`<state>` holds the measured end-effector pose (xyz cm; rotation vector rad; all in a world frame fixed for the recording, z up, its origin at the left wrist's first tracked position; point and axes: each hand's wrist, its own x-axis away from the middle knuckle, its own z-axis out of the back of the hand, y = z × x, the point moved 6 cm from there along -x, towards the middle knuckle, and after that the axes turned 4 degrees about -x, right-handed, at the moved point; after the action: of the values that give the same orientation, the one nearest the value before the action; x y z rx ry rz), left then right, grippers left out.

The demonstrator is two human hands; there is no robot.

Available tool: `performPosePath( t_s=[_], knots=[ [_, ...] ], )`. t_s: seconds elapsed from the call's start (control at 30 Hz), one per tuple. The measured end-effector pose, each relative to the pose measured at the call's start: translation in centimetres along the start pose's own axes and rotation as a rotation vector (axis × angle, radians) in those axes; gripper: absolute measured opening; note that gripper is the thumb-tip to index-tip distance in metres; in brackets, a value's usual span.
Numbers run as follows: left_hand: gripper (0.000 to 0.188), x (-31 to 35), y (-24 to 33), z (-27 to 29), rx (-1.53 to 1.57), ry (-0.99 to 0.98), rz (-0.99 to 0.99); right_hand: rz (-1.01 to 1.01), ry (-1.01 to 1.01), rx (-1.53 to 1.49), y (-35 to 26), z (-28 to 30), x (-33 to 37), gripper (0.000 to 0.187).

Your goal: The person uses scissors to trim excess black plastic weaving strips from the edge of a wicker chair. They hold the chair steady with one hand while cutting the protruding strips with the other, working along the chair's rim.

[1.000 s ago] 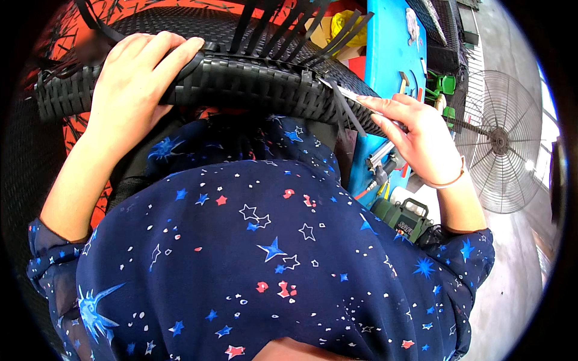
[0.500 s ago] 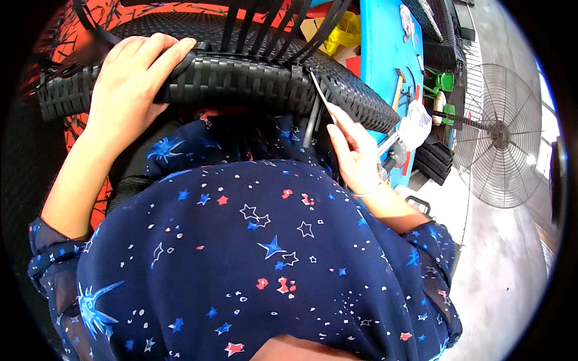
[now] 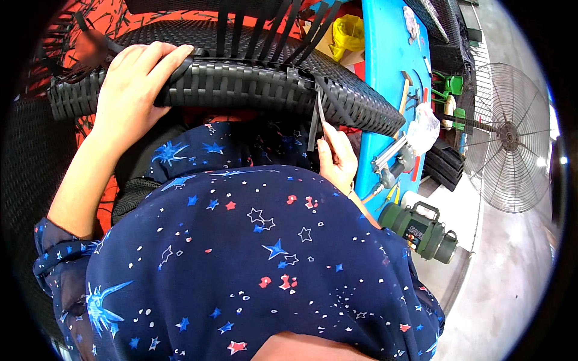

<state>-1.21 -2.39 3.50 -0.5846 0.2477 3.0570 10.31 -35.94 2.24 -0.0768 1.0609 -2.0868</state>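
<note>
I am working in what is looking like a weaving workshop. A long, curved piece of woven flat black plastic strips [image 3: 241, 84] is stretching across in front of me, and loose black strip ends [image 3: 221, 30] are standing up from it. Beyond, a red surface [image 3: 111, 27] is carrying scattered black scraps [image 3: 59, 30]. On my right, a bright blue, smooth-topped counter [image 3: 382, 42] is holding a slim tan-handled tool [image 3: 403, 96] and a grey metal tool [image 3: 390, 174]. Farther right, a large round wire-caged fan [image 3: 509, 137] is standing by a smooth pale-grey floor [image 3: 506, 265].
</note>
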Motion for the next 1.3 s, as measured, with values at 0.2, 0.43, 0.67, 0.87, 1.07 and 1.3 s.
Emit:
performPosePath(
  t_s=[0.2, 0.43, 0.67, 0.87, 1.07, 1.3],
  knots=[
    [0.078, 0.2, 0.3, 0.4, -0.012, -0.008, -0.008, 0.101, -0.092, 0.161, -1.2, 2.1, 0.0, 0.029],
    [0.076, -0.1, 0.7, 0.6, -0.029, -0.024, -0.005, 0.212, -0.221, 0.303, -6.4, 7.6, -4.1, 0.034],
    [0.076, -0.7, 0.8, 0.8, -0.024, -0.004, -0.011, 0.376, -0.598, 0.670, -10.7, 5.5, -11.7, 0.030],
    [0.077, -1.0, 0.9, 0.7, -0.034, -0.035, -0.012, 0.400, -0.872, 0.499, -7.8, 6.1, -17.1, 0.021],
    [0.082, -0.4, 1.1, 0.8, -0.017, -0.086, 0.028, 0.211, -1.322, 0.449, -10.0, 3.9, -21.9, 0.024],
    [0.085, -0.5, 1.8, 1.8, -0.027, -0.071, 0.024, 0.192, -1.497, 0.417, -13.4, 4.7, -21.4, 0.030]
  ],
)
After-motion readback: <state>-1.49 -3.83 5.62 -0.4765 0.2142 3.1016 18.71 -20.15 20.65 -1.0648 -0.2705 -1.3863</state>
